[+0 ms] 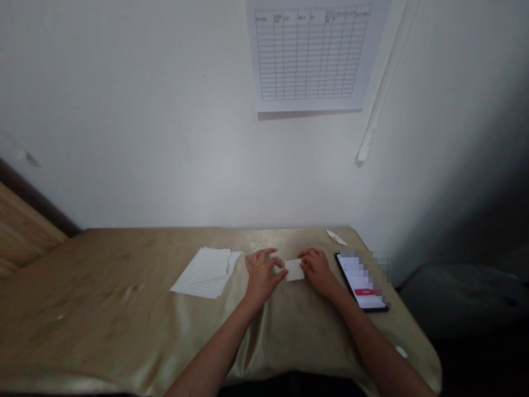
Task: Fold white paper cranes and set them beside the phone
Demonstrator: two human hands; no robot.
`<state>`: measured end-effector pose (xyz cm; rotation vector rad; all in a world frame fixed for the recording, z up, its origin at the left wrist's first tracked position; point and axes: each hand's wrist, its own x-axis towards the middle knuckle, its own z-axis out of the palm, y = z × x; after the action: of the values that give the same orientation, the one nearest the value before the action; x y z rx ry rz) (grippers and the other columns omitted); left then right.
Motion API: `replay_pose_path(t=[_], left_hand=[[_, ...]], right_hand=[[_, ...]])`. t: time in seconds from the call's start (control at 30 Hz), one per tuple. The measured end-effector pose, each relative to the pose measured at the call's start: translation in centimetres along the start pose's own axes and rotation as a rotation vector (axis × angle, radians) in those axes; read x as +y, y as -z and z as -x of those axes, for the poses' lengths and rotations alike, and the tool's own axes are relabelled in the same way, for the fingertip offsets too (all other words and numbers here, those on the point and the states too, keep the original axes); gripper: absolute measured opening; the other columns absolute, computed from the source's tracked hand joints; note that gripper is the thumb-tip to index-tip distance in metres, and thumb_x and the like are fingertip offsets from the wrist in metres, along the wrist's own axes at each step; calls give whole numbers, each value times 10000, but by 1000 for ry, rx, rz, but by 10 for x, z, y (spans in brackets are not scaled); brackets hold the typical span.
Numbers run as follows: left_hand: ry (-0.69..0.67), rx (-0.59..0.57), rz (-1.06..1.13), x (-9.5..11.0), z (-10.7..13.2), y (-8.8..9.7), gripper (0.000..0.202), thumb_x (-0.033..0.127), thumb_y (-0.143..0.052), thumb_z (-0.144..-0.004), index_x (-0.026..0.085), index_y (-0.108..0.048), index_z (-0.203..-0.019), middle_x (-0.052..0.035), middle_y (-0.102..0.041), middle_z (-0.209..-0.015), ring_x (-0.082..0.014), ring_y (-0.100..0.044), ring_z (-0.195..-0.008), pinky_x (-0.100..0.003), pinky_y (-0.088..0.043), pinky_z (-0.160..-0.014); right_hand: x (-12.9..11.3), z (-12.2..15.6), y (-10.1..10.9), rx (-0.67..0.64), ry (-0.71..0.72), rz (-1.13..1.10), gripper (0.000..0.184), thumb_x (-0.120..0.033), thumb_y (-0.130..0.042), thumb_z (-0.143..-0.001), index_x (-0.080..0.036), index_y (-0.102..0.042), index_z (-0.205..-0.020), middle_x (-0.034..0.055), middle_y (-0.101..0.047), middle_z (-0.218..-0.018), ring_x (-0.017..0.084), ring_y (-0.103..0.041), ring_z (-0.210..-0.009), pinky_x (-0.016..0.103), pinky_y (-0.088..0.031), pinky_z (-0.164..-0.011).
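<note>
A small white square of paper (295, 270) is between my two hands, just above or on the cloth; I cannot tell which. My left hand (263, 274) has its thumb and index finger curled together at the paper's left edge, while its other fingers stretch out. At the opposite edge, my right hand (317, 269) grips the paper with thumb and fingers, the fingertips partly covering its upper right corner.
Left of my hands lies a stack of white paper sheets (206, 273), the top one torn-edged. A phone (359, 281) with its screen lit rests on the right. Behind it is a small folded white paper piece (336, 237). The gold cloth-covered table (124, 320) meets a wall with a printed chart (309, 60).
</note>
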<state>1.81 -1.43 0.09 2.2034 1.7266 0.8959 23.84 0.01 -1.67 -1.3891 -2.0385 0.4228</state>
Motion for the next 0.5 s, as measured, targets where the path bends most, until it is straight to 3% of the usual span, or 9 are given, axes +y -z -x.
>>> replay_pose_path(t=[0.1,0.17,0.3,0.5], left_hand=[[-26,-38,-19,1,0,1,365,339,-783,-810,328,-699,-1165,-42,-592,-1416,-308,-443,-1346,-703,-110,-1197],[-62,-96,-35,2,1,1,433,320,-776,-820,386,-669,-1234,-19,-589,-1426,-310,-434,-1355,-734,-76,-1183],[-119,-176,-76,4,4,2,395,302,-779,-824,467,-708,-1176,22,-547,-1478,-337,-377,-1402,-782,-2,-1153],[-86,-214,-102,4,5,3,244,376,-765,-837,403,-774,-1080,-12,-547,-1487,-362,-367,-1412,-784,32,-1159]], right_hand=[[-3,1,-2,-47,8,100,161,-249,-531,-958,-229,-689,-935,56,-662,-1255,253,-445,-1285,472,-272,-1136],[-6,2,-4,-60,5,143,147,-272,-553,-960,-233,-694,-960,58,-655,-1261,263,-446,-1283,510,-239,-1155],[-15,5,-6,-62,-28,215,170,-329,-577,-962,-252,-702,-1049,80,-634,-1249,284,-462,-1272,603,-185,-1174],[-18,10,-2,-112,-9,240,384,-444,-684,-893,-368,-665,-1269,88,-564,-1336,321,-415,-1330,687,-101,-1180]])
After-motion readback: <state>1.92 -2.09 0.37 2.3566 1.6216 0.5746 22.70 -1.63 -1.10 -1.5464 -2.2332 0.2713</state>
